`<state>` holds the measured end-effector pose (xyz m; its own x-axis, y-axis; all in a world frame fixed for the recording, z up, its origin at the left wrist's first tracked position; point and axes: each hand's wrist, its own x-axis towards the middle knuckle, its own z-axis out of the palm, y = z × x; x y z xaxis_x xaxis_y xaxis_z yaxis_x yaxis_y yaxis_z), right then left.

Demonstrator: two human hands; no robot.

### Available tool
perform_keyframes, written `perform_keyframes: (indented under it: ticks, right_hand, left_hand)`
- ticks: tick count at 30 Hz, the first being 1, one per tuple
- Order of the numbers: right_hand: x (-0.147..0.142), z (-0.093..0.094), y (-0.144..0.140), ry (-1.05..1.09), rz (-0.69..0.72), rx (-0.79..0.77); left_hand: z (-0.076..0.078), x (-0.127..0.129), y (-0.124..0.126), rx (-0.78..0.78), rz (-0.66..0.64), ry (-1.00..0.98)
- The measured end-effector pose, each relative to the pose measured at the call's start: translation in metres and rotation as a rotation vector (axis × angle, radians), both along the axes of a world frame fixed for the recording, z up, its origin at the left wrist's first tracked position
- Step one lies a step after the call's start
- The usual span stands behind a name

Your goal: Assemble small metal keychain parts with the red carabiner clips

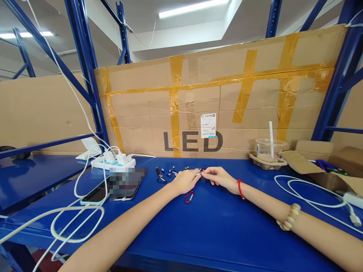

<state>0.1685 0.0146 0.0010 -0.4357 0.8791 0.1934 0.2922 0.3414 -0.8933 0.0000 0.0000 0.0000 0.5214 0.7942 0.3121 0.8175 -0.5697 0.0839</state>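
My left hand lies low over the blue tabletop with its fingers curled together. It meets my right hand, whose thumb and index finger pinch. Between the fingertips of both hands shows a small silvery piece, too small to name and partly covered by the fingers. Just below my left hand lies a red carabiner. To the left are a black cylindrical piece with a clip and a blue cylindrical piece. Several small metal bits lie behind my left hand.
At left, a white power strip with plugs and looping cables stands by a phone and a dark, partly blurred device. At right are a plastic cup with a straw, a coiled white cable and an open cardboard box.
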Motion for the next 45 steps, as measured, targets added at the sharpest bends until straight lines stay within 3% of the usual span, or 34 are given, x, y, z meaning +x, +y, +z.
perform_keyframes:
  ticks: [26,45]
  right_hand:
    - [0.0021,-0.0031,0.0037,0.02,-0.004,-0.002]
    - [-0.0003,-0.005,0.004,-0.065,-0.007,-0.004]
  left_hand:
    - [0.0022,0.0005,0.0008,-0.037,-0.003,-0.002]
    - [-0.0029,-0.0019,-0.0002,0.02,-0.016,-0.005]
